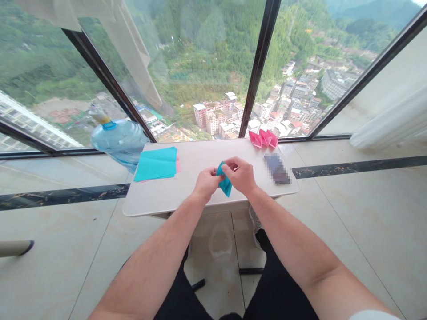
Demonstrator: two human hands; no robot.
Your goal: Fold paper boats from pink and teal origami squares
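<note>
A small piece of folded blue paper [226,186] is held between my two hands, above the front edge of a low white table [193,195]. My left hand [207,181] pinches it from the left side. From the right, my right hand [240,174] grips its upper part with thumb and bent fingers. The paper's lower end narrows to a point below my fingers; part of its upper end is covered by them. To the left lies a stack of blue sheets [156,162], with a pink sheet [179,162] showing under its right side.
Several folded pink paper pieces [264,138] stand at the table's back right corner. A blurred-out dark flat object [277,169] lies in front of them. Behind the table's left end is a large blue water bottle [120,140]. Tall windows [200,53] rise beyond.
</note>
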